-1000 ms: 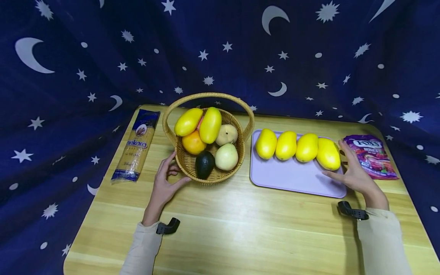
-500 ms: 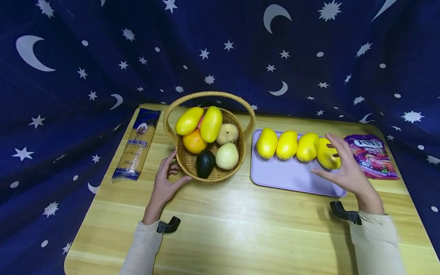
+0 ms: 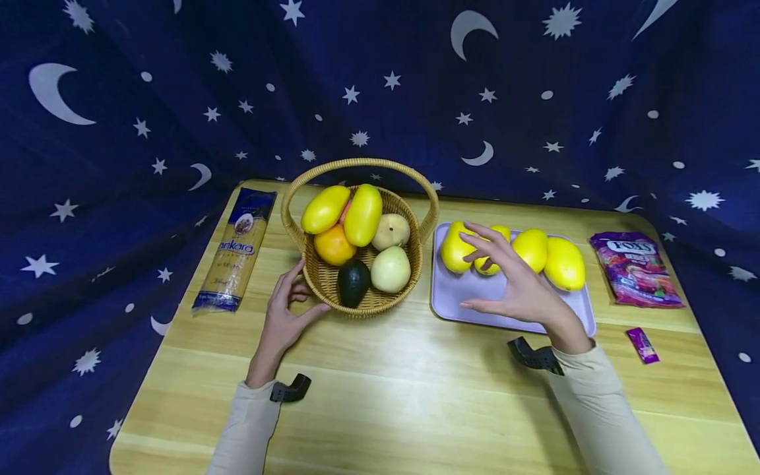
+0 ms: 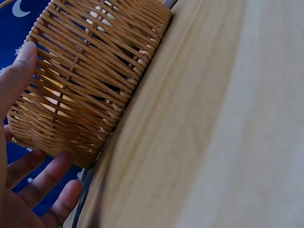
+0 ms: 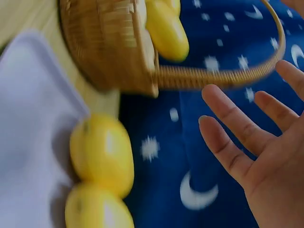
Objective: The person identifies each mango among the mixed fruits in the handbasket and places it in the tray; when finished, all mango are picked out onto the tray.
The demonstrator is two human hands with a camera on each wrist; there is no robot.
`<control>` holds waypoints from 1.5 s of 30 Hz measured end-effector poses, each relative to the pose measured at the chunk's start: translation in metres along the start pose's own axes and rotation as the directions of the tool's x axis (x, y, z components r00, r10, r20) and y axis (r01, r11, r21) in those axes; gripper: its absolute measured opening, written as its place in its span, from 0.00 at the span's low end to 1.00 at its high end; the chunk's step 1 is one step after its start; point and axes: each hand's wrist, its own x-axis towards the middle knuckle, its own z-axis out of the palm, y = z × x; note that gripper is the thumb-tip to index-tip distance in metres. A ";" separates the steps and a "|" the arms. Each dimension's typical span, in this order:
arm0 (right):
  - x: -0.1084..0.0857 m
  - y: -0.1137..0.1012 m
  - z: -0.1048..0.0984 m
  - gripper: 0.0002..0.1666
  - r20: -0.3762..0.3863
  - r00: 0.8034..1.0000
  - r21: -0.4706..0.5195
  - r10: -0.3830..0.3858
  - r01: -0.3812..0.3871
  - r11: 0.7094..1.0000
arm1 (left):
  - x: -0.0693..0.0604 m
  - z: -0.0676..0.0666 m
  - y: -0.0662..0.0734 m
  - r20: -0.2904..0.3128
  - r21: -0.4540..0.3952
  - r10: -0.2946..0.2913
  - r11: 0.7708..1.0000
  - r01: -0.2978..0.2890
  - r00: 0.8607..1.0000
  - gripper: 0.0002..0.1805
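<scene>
Resting my loosely spread left hand (image 3: 285, 322) against the wicker basket (image 3: 368, 313) at its eight o'clock, I am hovering my empty, unclasped right hand (image 3: 527, 295) over the lilac tray (image 3: 449, 297) at three o'clock, where four yellow fruits (image 3: 565, 264) are apparently remaining, while two similar fruits (image 3: 363, 216) are already lying inside the basket toward twelve.

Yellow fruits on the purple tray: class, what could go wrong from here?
The yellow fruits on the tray sit in a close row, so the right hand might knock a neighbour. In the basket, two more yellow fruits sit high, so anything added could roll out.
</scene>
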 end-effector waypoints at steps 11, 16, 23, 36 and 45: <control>0.062 -0.015 0.043 0.56 0.140 0.990 0.048 -0.015 0.008 0.999 | 0.000 0.000 0.000 0.010 0.002 0.003 1.000 -0.003 1.000 0.51; 0.089 -0.011 0.060 0.52 0.144 0.989 0.069 -0.023 0.013 0.998 | 0.000 -0.001 -0.001 0.005 0.002 0.003 1.000 -0.003 1.000 0.51; 0.116 -0.003 0.078 0.47 0.185 0.983 0.033 0.010 -0.016 0.999 | 0.000 -0.001 -0.003 0.010 0.006 -0.011 1.000 0.011 1.000 0.51; 0.145 0.007 0.091 0.52 0.187 0.957 -0.039 0.223 -0.219 0.975 | 0.001 -0.002 0.000 0.008 0.019 -0.005 1.000 0.005 1.000 0.50; 0.155 0.008 0.096 0.52 0.185 0.934 -0.041 0.304 -0.302 0.952 | 0.001 -0.001 0.001 0.006 0.007 -0.004 1.000 0.004 1.000 0.50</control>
